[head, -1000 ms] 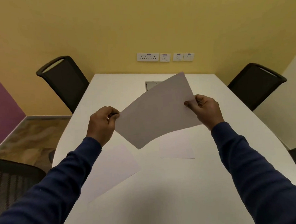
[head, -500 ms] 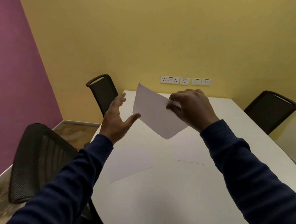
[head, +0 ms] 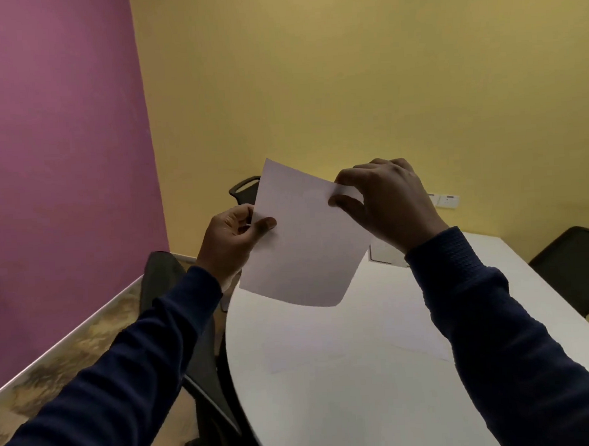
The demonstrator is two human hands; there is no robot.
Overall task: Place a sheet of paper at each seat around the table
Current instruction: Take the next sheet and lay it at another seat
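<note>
I hold a white sheet of paper [head: 304,242] in the air above the far left part of the white table [head: 347,407]. My left hand [head: 232,239] pinches its left edge and my right hand [head: 387,201] pinches its top right edge. The sheet hangs curved, its lower edge free. Two more sheets lie flat on the table: one [head: 303,345] below the held sheet near the left edge, another [head: 418,332] to the right, partly behind my right sleeve.
A black mesh chair [head: 167,297] stands at the table's left edge, another black chair [head: 245,188] is behind the held sheet, and a third [head: 575,262] is at the right. Purple wall on the left, yellow wall ahead with sockets [head: 445,200].
The view has swung left and up. My left hand, open half a second ago, has closed on the sheet's left edge, so both hands hold it again.
</note>
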